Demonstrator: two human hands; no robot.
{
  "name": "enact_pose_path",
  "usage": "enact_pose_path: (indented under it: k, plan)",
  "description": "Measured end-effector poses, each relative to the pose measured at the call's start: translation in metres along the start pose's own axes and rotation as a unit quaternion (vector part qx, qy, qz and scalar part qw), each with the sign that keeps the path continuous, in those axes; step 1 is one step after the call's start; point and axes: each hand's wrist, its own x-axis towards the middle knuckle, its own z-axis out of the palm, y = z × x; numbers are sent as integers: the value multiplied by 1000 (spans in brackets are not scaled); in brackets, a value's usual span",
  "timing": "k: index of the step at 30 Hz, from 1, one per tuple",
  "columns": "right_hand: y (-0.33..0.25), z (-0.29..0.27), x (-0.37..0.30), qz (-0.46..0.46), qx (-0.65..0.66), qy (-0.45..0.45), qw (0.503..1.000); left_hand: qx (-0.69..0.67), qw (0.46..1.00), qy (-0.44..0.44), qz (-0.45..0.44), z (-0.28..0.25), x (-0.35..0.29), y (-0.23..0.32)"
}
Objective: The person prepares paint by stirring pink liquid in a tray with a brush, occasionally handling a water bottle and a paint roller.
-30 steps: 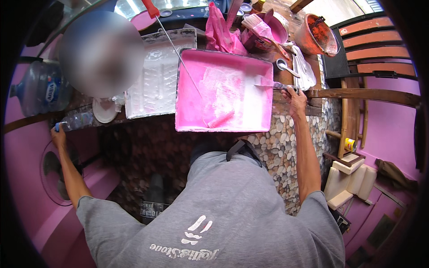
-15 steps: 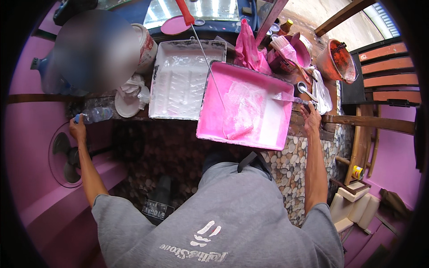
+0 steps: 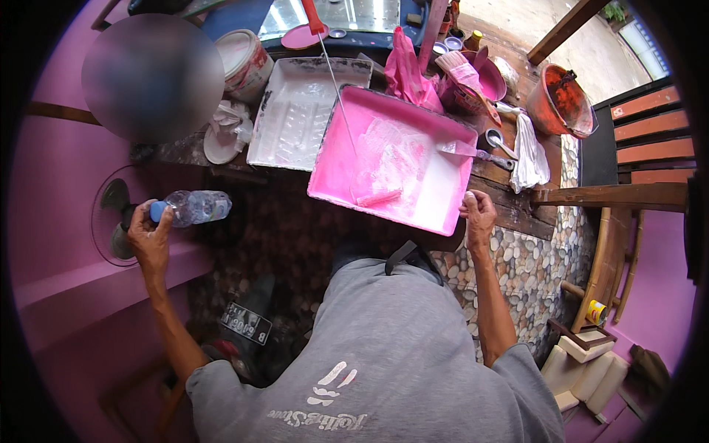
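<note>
Two hands show: one left hand (image 3: 151, 235) and one right hand (image 3: 480, 215). There is one clear bottle (image 3: 198, 207) with one blue cap (image 3: 158, 211). Paint trays number two: one pink tray (image 3: 331, 159) and one white tray (image 3: 292, 114). I count one paint roller (image 3: 379, 198), one scraper (image 3: 493, 159), one paintbrush (image 3: 459, 72), one orange bucket (image 3: 546, 96), one white tub (image 3: 252, 76), one white cloth (image 3: 530, 156), one pink bag (image 3: 412, 77), one yellow can (image 3: 597, 311) and one fan (image 3: 116, 195).
</note>
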Motion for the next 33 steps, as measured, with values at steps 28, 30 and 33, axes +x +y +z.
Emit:
enact_pose_path:
  k: [28, 30, 33]
  plan:
    - [-4, -122, -39, -268, -295, -286, 872, -60, 925, -268, 262, 282, -243, 207]
    - [4, -113, -11, -247, -264, -182, 914, -54, 925, -282, 248, 276, -246, 212]
    - [33, -105, 55, -278, -342, -49, 896, -55, 922, -301, 238, 263, -246, 221]
